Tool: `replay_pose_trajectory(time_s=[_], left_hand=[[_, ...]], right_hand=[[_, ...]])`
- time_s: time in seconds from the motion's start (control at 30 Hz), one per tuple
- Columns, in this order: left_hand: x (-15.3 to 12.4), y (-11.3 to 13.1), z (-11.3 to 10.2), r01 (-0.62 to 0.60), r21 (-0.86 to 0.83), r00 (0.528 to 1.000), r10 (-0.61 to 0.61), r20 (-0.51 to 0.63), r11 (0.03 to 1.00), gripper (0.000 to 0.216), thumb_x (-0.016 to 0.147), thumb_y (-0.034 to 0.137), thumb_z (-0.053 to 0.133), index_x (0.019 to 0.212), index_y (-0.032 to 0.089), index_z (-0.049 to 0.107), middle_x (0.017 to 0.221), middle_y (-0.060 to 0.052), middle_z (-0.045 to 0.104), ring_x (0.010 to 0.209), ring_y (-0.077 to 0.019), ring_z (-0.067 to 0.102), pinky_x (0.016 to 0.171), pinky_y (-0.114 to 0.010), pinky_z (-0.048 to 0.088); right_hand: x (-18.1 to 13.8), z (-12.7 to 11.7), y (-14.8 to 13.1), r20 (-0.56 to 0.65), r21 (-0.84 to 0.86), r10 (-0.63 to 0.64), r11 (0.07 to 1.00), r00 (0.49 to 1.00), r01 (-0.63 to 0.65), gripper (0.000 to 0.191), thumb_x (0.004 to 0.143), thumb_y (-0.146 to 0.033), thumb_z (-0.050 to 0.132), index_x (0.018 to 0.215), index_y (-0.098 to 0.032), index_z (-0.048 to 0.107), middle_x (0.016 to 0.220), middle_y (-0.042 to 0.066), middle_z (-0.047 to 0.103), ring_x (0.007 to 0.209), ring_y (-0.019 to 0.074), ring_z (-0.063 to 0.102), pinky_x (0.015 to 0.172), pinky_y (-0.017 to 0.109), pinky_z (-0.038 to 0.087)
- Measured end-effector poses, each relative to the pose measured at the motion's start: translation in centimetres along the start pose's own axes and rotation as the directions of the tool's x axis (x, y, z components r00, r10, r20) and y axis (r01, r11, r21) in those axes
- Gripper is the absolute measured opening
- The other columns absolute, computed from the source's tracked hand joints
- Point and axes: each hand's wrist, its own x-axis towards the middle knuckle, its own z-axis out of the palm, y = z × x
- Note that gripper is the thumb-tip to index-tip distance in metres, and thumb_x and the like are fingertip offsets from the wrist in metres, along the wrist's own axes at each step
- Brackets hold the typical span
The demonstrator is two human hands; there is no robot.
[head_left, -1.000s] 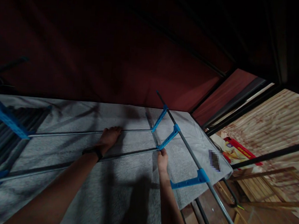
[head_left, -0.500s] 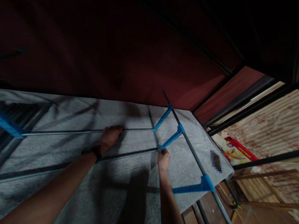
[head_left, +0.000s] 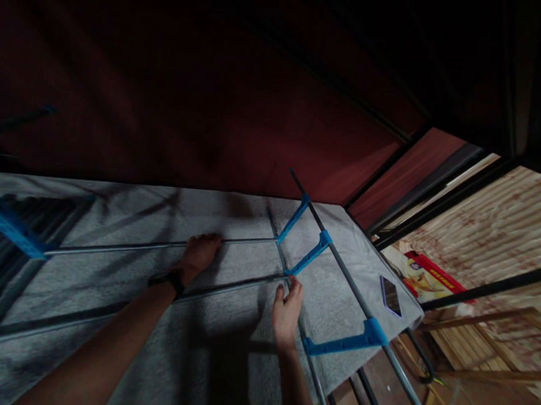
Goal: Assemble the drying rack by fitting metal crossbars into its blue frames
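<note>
A metal rack frame of grey rods (head_left: 230, 242) and blue plastic connectors (head_left: 311, 254) lies over a grey towel (head_left: 106, 264) on a table. My left hand (head_left: 197, 256) rests on the far grey rod, palm down, fingers curled over it; a dark band sits on that wrist. My right hand (head_left: 286, 308) hovers just below the end of the nearer rod, where it meets a blue connector. Its fingers are stretched out and apart, and it holds nothing.
A phone (head_left: 390, 295) lies near the towel's right edge. Another blue connector (head_left: 343, 344) joins the long grey side bar (head_left: 352, 290). More blue parts (head_left: 1, 222) and dark rods sit at the left. A red-edged printed box (head_left: 426, 278) lies below right; a dark red wall stands behind.
My right hand has let go of the rod end by the blue connector, drawn back toward me and opened. My left hand has stayed on the far rod.
</note>
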Motion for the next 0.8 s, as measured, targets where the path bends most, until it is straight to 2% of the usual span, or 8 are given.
replay_pose_trajectory(time_s=[0.07, 0.1, 0.17, 0.23, 0.33, 0.47, 0.57, 0.8], left_hand=[[0.0, -0.1, 0.0, -0.002, 0.01, 1.0, 0.002, 0.009, 1.0, 0.044, 0.106, 0.027, 0.032, 0.127, 0.015, 0.069, 0.118, -0.021, 0.076, 0.114, -0.0356, 0.07, 0.094, -0.049, 0.049], [0.0, -0.1, -0.1, -0.002, 0.008, 1.0, 0.002, 0.013, 1.0, 0.044, 0.107, 0.027, 0.031, 0.126, 0.016, 0.069, 0.118, -0.021, 0.076, 0.113, -0.035, 0.071, 0.094, -0.049, 0.049], [0.0, 0.0, -0.3, -0.002, -0.006, 1.0, 0.002, 0.023, 1.0, 0.044, 0.107, 0.028, 0.031, 0.124, 0.017, 0.069, 0.12, -0.02, 0.076, 0.113, -0.0338, 0.071, 0.094, -0.047, 0.049], [-0.1, 0.1, -0.5, 0.007, -0.011, 0.999, -0.007, 0.031, 1.0, 0.043, 0.107, 0.028, 0.031, 0.122, 0.018, 0.07, 0.12, -0.019, 0.076, 0.112, -0.0329, 0.071, 0.094, -0.047, 0.049], [-0.4, 0.2, -0.7, 0.02, 0.002, 0.999, -0.021, 0.026, 1.0, 0.042, 0.106, 0.026, 0.031, 0.122, 0.018, 0.07, 0.119, -0.019, 0.076, 0.112, -0.032, 0.071, 0.095, -0.046, 0.048], [-0.4, 0.1, -0.2, 0.013, 0.01, 1.0, -0.013, 0.008, 1.0, 0.043, 0.106, 0.025, 0.031, 0.124, 0.018, 0.069, 0.121, -0.019, 0.076, 0.112, -0.0329, 0.071, 0.094, -0.047, 0.048], [-0.2, 0.0, 0.2, 0.014, 0.009, 1.0, -0.014, 0.009, 1.0, 0.044, 0.106, 0.025, 0.031, 0.127, 0.016, 0.069, 0.119, -0.02, 0.076, 0.111, -0.0343, 0.071, 0.096, -0.049, 0.048], [0.0, 0.1, 0.3, 0.009, -0.035, 1.0, -0.008, 0.016, 0.999, 0.044, 0.105, 0.019, 0.032, 0.128, 0.016, 0.069, 0.124, -0.02, 0.075, 0.115, -0.0338, 0.069, 0.099, -0.05, 0.047]], right_hand=[[1.0, 1.1, -1.6, 0.085, 0.1, -0.084, 0.992, 0.993, 0.075, 0.051, 0.089, -0.032, 0.05, 0.136, -0.016, 0.062, 0.143, 0.018, 0.065, 0.138, 0.0276, 0.059, 0.118, 0.04, 0.045], [2.3, 1.9, -2.5, 0.094, 0.126, -0.07, 0.99, 0.993, 0.058, 0.051, 0.088, -0.029, 0.05, 0.137, -0.016, 0.062, 0.142, 0.017, 0.065, 0.139, 0.0266, 0.059, 0.119, 0.04, 0.044], [5.8, 3.5, -4.3, 0.085, 0.113, 0.022, 0.993, 0.996, -0.032, 0.053, 0.084, -0.023, 0.049, 0.134, -0.014, 0.063, 0.135, 0.016, 0.07, 0.139, 0.0253, 0.058, 0.119, 0.039, 0.043], [9.4, 4.9, -5.5, 0.053, 0.077, 0.144, 0.986, 0.988, -0.148, 0.055, 0.077, -0.018, 0.051, 0.13, -0.013, 0.065, 0.125, 0.015, 0.074, 0.133, 0.0247, 0.063, 0.114, 0.037, 0.048], [12.9, 6.5, -5.6, 0.051, 0.084, 0.18, 0.979, 0.982, -0.184, 0.051, 0.072, -0.016, 0.052, 0.12, -0.012, 0.068, 0.109, 0.013, 0.078, 0.118, 0.0247, 0.071, 0.102, 0.035, 0.055], [13.7, 7.7, -3.9, 0.096, 0.155, 0.112, 0.98, 0.989, -0.126, 0.042, 0.073, -0.019, 0.052, 0.109, -0.014, 0.071, 0.093, 0.007, 0.077, 0.097, 0.0212, 0.072, 0.09, 0.031, 0.057], [13.6, 8.0, -2.7, 0.102, 0.127, 0.098, 0.986, 0.99, -0.111, 0.039, 0.073, -0.018, 0.05, 0.105, -0.014, 0.072, 0.089, 0.005, 0.076, 0.089, 0.0189, 0.071, 0.087, 0.027, 0.056], [14.1, 8.7, -1.5, 0.096, 0.013, 0.108, 0.994, 0.99, -0.11, 0.051, 0.078, -0.015, 0.046, 0.121, -0.012, 0.073, 0.09, 0.009, 0.078, 0.091, 0.0207, 0.073, 0.085, 0.028, 0.057]])
